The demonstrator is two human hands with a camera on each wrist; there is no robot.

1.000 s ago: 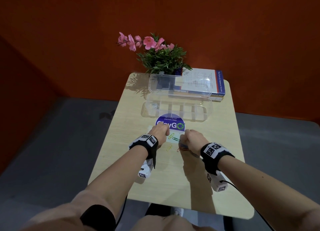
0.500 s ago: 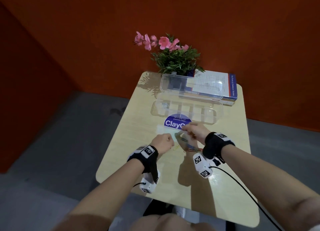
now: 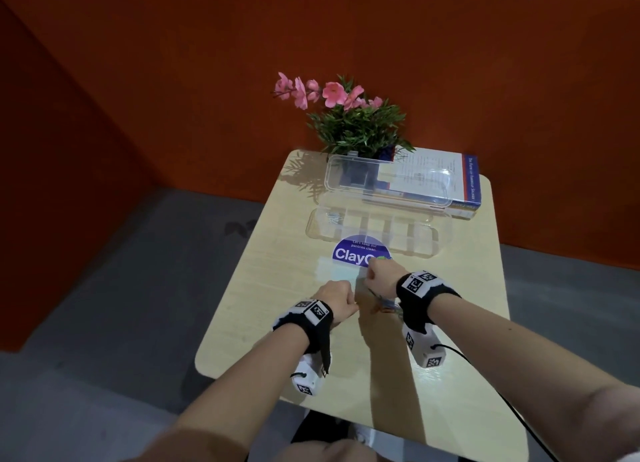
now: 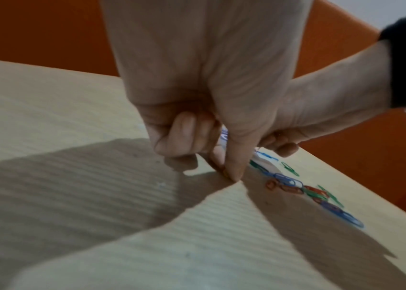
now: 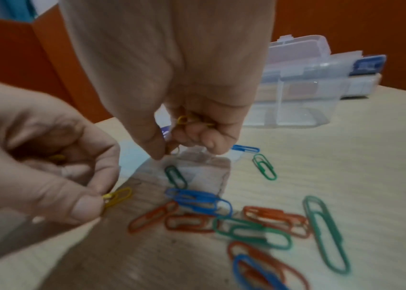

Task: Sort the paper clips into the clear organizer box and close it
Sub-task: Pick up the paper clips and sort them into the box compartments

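Several coloured paper clips (image 5: 224, 213), blue, orange and green, lie scattered on the wooden table (image 3: 450, 375) between my hands. My left hand (image 5: 99, 200) pinches a yellow clip (image 5: 118, 196) between thumb and forefinger just above the table, left of the pile. My right hand (image 5: 169, 151) hovers over the pile with yellow clips (image 5: 189, 120) gripped in its curled fingers. The clear organizer box (image 3: 429, 240) sits beyond the hands with its lid (image 3: 388, 181) standing open. A few pale clips lie in its leftmost compartment.
A round purple ClayGo sticker (image 3: 356, 254) lies between the hands and the box. A pot of pink flowers (image 3: 349, 122) and a book (image 3: 467, 184) stand behind the box at the table's far edge. Orange walls close in behind.
My left hand drew back toward me from the pile with a yellow clip in its pinch. My right hand moved forward toward the sticker, and the view shifted left.
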